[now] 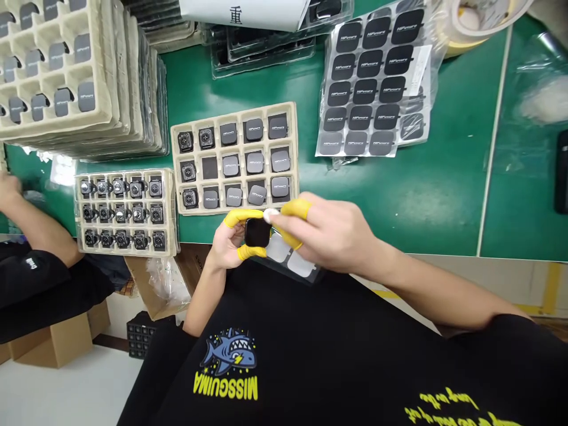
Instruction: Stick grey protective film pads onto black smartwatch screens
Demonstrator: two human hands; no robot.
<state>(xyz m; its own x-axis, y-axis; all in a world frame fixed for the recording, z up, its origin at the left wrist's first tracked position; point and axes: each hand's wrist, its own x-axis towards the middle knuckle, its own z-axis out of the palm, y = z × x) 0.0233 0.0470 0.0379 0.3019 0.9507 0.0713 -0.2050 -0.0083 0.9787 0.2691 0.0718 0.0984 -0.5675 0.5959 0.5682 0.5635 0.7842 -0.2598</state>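
Note:
A square smartwatch body [257, 232] with a dark, glossy face sits between the thumb and finger of my left hand [226, 239], which wears yellow finger cots. Close by its upper right corner is my right hand [328, 231], fingers bent together, also in yellow cots. A small white piece [270, 214] shows at the right fingertips; whether it is a pad or a finger covering is unclear. Below the hands lies a dark tray with pale rounded-square stickers [302, 263], partly hidden. Just ahead stands a beige compartment tray [235, 111] holding watch bodies, several topped with grey labelled squares.
Another filled watch tray [171, 216] lies left, below a tall stack of trays [128, 77]. Sheets of black labelled stickers [366, 92] and tape rolls [483, 23] are at the back right. A co-worker's arm [39, 225] is at far left; a carton [186, 266] stands below the table edge.

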